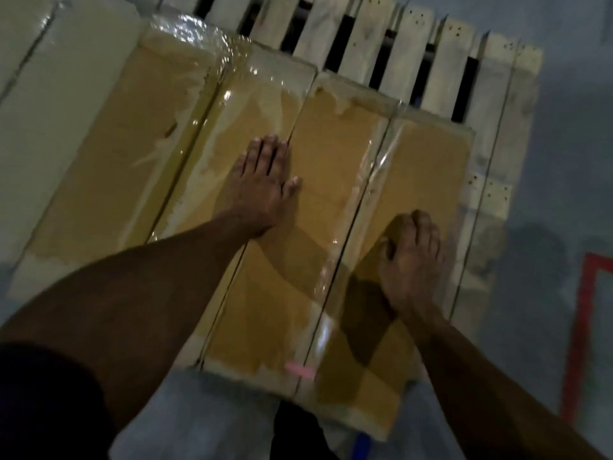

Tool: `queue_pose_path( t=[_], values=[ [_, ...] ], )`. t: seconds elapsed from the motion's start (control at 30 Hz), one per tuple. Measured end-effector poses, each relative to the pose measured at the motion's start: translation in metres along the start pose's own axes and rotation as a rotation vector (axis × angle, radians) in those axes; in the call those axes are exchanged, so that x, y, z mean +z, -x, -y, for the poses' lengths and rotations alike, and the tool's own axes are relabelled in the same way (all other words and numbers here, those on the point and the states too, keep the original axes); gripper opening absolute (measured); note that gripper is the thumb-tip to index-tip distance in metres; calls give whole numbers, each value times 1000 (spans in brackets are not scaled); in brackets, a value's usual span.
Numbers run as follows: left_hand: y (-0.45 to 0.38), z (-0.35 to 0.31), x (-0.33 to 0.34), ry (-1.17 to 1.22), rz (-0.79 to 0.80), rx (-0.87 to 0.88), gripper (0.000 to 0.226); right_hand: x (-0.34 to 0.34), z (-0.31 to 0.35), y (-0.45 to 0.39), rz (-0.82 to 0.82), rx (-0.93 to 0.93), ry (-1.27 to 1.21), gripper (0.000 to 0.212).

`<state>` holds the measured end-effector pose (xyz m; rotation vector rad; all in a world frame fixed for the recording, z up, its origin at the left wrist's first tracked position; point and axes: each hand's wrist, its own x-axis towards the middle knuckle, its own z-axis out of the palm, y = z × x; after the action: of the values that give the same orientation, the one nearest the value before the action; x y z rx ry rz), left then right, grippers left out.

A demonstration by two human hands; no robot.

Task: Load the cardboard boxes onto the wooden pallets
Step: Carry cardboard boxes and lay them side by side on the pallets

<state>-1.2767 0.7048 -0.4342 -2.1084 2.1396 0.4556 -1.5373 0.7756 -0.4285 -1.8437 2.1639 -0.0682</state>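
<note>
Brown tape-sealed cardboard boxes (pixel 335 207) lie flat, side by side, on the pale slatted wooden pallet (pixel 441 58), whose bare slats show toward twelve and three o'clock. Left hand (pixel 262 187) and right hand (pixel 414 260) press palm-down on the box tops, each grip released, fingers spread. This looks like squaring the row; next likely comes fetching another box for the bare slats.

Tan cardboard boxes (pixel 331 194) w/ glossy clear tape, pale wood pallet (pixel 414 51), red floor line (pixel 578 327).
</note>
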Motion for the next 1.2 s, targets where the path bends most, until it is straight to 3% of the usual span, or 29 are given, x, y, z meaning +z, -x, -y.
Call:
queue_pose_path(
  t=[0.23, 0.37, 0.63, 0.73, 0.87, 0.93, 1.07, 1.2],
  values=[
    [120, 17, 23, 1, 100, 61, 69, 14, -8, 142, 160, 253, -177, 78],
    [193, 34, 37, -30, 150, 148, 74, 20, -12, 197, 262, 237, -125, 88],
    [271, 77, 47, -209, 232, 331, 116, 22, -20, 260, 436, 95, 15, 120],
    [269, 77, 40, -218, 145, 366, 95, 21, -23, 264, 443, 59, 33, 106],
    [264, 81, 37, -227, 57, 447, 80, 27, -23, 265, 277, 41, -11, 89],
    [262, 83, 37, -225, 47, 461, 77, 26, -22, 260, 352, 69, 16, 88],
    [264, 66, 31, -163, 106, 328, 78, 18, -18, 254, 410, 81, 14, 83],
    [275, 38, 7, -143, 300, 85, 65, -11, -15, 241, 524, 100, -65, 57]
  ],
)
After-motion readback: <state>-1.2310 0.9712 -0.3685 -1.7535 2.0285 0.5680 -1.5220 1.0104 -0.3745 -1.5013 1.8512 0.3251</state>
